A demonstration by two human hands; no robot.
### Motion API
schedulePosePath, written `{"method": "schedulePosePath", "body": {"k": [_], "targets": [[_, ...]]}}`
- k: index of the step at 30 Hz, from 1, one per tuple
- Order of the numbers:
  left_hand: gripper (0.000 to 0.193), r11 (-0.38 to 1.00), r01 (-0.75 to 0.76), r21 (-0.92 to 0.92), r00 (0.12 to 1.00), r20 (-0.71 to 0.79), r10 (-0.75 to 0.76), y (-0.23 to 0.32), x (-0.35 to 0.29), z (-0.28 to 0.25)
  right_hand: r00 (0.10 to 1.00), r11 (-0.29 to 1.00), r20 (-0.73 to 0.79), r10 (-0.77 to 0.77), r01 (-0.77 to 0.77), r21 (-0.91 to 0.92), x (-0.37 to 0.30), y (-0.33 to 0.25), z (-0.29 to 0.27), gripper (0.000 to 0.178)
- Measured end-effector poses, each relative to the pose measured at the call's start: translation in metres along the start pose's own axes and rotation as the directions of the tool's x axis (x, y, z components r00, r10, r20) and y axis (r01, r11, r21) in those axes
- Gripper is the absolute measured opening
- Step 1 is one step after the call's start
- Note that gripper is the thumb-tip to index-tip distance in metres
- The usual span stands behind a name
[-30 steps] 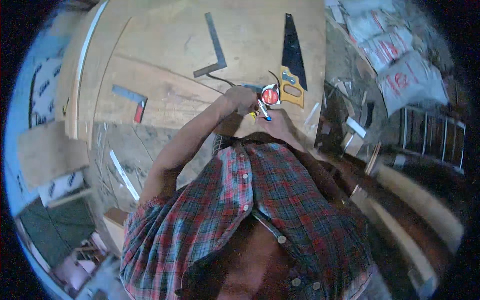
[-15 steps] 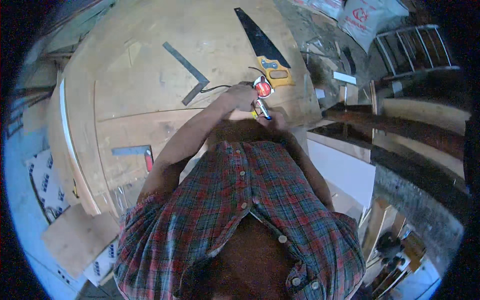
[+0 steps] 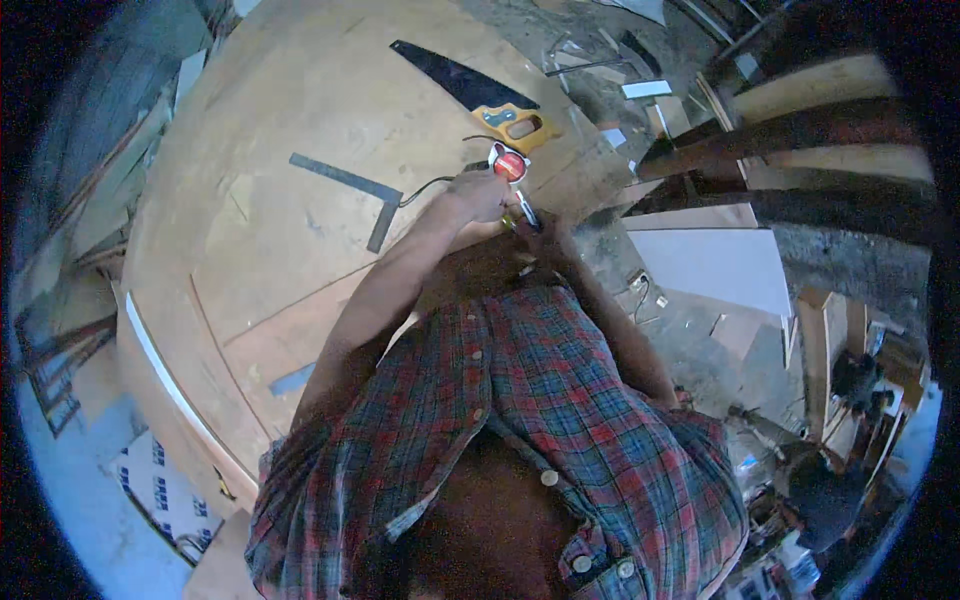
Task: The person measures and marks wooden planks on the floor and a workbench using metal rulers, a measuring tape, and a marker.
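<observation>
My left hand (image 3: 484, 196) is closed at the table's near right part, its fingers against a round red-and-white tape measure (image 3: 509, 165). A bit of yellow shows below those fingers. Close beside it, my right hand (image 3: 545, 238) is in shadow, its fingers closed around a slim white marker pen (image 3: 525, 207) with a dark blue end. Just beyond the tape measure lies a handsaw (image 3: 480, 90) with a black blade and a yellow handle. A dark metal square (image 3: 345, 177) rests flat to the left, with a dark cord between it and my left hand.
The wide plywood table (image 3: 270, 110) carries a reddish board (image 3: 290, 322) along its near side. A blue-grey flat piece (image 3: 292, 378) is partly behind my left arm. Right of the table, a white panel (image 3: 710, 262) and dark timbers (image 3: 800, 140) stand above a littered concrete floor.
The view has turned, so the saw and square appear shifted left and rotated. More floor shows at right. Both hands remain close together at the tape measure and pen.
</observation>
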State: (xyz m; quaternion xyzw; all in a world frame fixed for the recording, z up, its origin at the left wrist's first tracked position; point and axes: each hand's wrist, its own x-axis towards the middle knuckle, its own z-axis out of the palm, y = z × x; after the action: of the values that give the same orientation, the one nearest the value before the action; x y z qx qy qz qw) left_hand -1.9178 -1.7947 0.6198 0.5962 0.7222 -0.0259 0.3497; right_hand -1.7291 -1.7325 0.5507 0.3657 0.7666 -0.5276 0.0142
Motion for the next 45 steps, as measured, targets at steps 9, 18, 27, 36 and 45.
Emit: {"method": "schedulePosePath", "body": {"k": [9,18,27,36,45], "targets": [[0.015,0.962,0.096,0.257,0.995,-0.051,-0.086,0.004,0.026,0.014,0.872,0.909,-0.334,-0.357,0.407,0.092,0.004,0.024,0.026,0.027],[0.010,0.949,-0.139,0.282,0.990,0.013,0.141,0.006,0.022,-0.005,0.952,0.959,-0.206,-0.226,0.255,0.125,0.006,0.028,0.020,0.025],[0.023,0.895,-0.305,0.325,0.925,-0.123,0.360,-0.015,0.019,0.006,0.949,0.970,-0.234,-0.210,0.233,0.074,-0.001,0.014,0.019,0.026],[0.024,0.961,-0.179,0.210,0.982,-0.016,0.187,-0.008,0.021,0.004,0.949,0.849,-0.263,-0.175,0.280,0.448,0.013,0.042,0.026,0.024],[0.022,0.959,-0.178,0.222,0.979,-0.062,0.197,-0.011,0.023,0.007,0.993,0.591,-0.089,0.081,0.024,0.806,0.005,0.033,-0.003,0.035]]}}
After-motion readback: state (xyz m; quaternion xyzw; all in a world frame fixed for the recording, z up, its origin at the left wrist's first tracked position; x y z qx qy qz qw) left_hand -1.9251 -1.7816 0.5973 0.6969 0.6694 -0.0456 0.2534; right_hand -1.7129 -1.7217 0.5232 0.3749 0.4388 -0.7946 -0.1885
